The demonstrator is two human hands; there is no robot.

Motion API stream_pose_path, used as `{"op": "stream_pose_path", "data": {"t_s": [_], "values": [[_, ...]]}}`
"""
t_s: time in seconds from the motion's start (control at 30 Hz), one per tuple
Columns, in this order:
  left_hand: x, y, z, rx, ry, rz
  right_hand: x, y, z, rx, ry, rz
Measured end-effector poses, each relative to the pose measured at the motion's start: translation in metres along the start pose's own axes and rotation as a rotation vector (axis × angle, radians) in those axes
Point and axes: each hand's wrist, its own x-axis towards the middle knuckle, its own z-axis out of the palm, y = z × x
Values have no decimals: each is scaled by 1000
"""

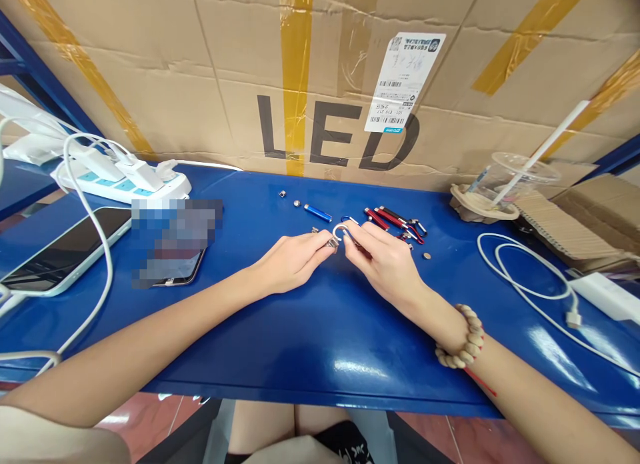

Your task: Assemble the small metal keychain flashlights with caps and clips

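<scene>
My left hand (293,259) and my right hand (385,261) meet at the middle of the blue table (310,337). Between their fingertips they pinch a small silver part with a metal ring (338,234). My right wrist wears a beaded bracelet (463,337). Just behind the hands lie a small blue cylinder (318,213), a cluster of red keychain pieces (395,221) and a few tiny silver caps (283,194). A small round piece (427,255) lies right of my right hand.
A white power strip (125,184) with plugs and cables sits at the left, beside a phone (60,251) and a second, blurred phone (173,251). A plastic cup with a straw (510,177), a white cable (530,277) and cardboard (565,231) lie right. A big LED carton (320,77) backs the table.
</scene>
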Motion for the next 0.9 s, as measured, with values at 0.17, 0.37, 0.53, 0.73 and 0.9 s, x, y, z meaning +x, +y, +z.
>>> {"op": "stream_pose_path", "data": {"t_s": [0.17, 0.37, 0.53, 0.73, 0.9], "values": [[0, -2, 1, 18, 28, 60, 0, -1, -2, 8, 23, -24], [-1, -3, 2, 25, 31, 95, 1, -3, -3, -2, 2, -44], [-1, -3, 1, 7, -28, 80, 1, -1, -1, -6, -24, -79], [-1, -1, -2, -52, -18, 16, 0, 2, 1, 26, 0, -88], [-1, -2, -1, -86, 67, -56, 2, 3, -2, 179, -50, 4]]}}
